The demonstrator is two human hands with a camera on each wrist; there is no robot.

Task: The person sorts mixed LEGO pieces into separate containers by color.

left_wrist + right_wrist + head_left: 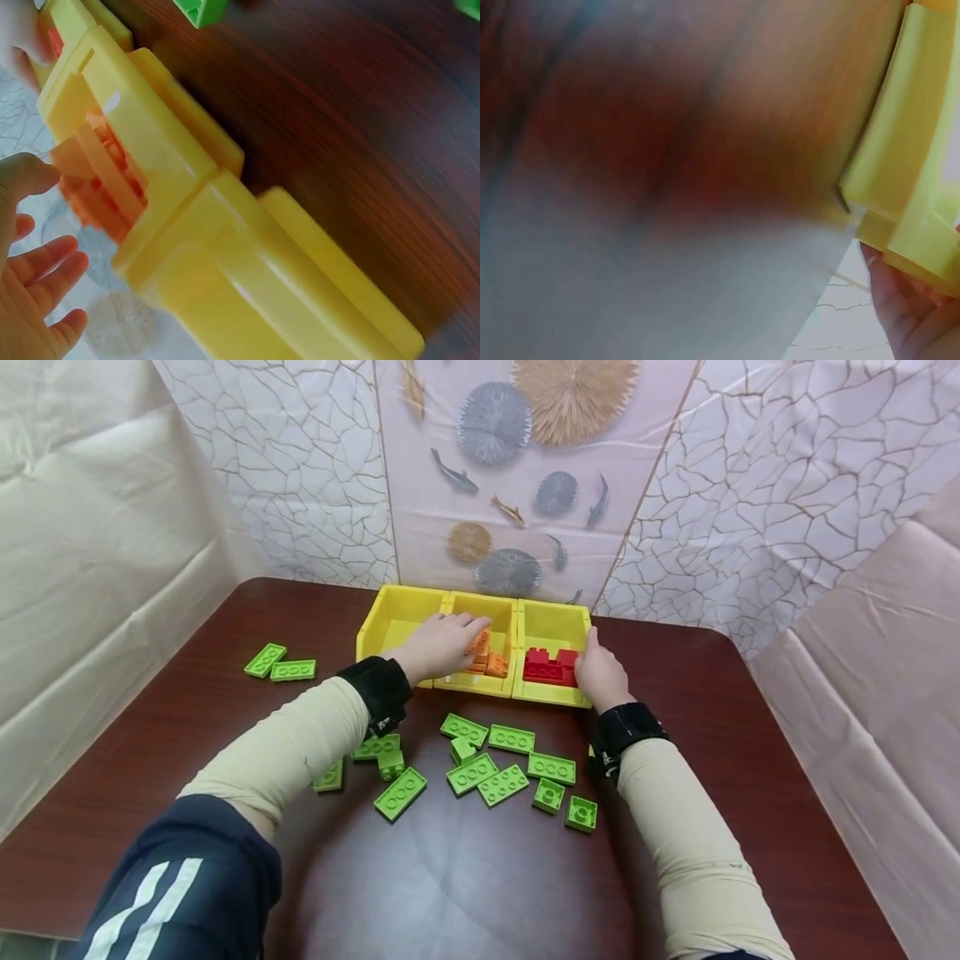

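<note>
My left hand (438,647) is over the middle compartment of a yellow bin (475,683), beside the orange bricks (487,662) piled there. In the left wrist view its fingers are spread, and one fingertip (46,177) is right at the edge of an orange brick (75,161). At the right end, my right hand (602,677) grips the side wall of the right yellow bin (553,696), which holds red bricks (546,667). The right wrist view shows part of that hand (919,319) below the yellow wall (904,142).
A left yellow compartment (401,610) joins the row. Several green bricks (472,774) lie scattered on the dark brown table (450,877) in front of the bins. Two more green bricks (292,670) lie farther left. A patterned cloth (510,502) hangs behind the table.
</note>
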